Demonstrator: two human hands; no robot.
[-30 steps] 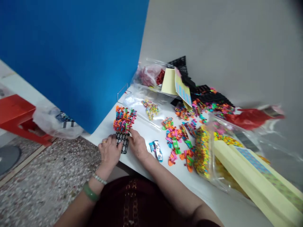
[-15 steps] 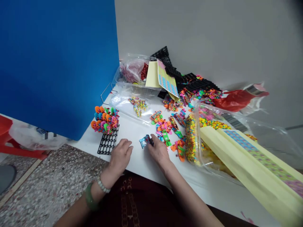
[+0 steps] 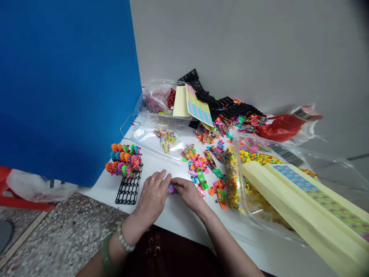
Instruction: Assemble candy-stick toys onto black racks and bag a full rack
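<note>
My left hand (image 3: 152,198), with a ring and two bracelets, and my right hand (image 3: 188,194) meet over the white table. Their fingers close around a small blue and pink plastic toy piece (image 3: 172,188), mostly hidden between the fingertips. To the left of my left hand lies a black grid tray (image 3: 127,192). Rows of colourful small plastic toys (image 3: 123,158) stand upright in its far part. Just beyond my right hand is a loose spread of bright toy pieces (image 3: 201,177), among them several mini skateboards (image 3: 218,154).
At right, a clear plastic box (image 3: 242,215) holds many tiny yellow and multicoloured pieces, with sticker sheets (image 3: 305,200) across it. Black grids (image 3: 242,110) pile up at the back beside another clear box (image 3: 144,111). A blue panel (image 3: 72,96) stands at left.
My left hand has moved right to meet my right hand at the toy piece. The right hand has shifted slightly left and down, and the view has tilted a little.
</note>
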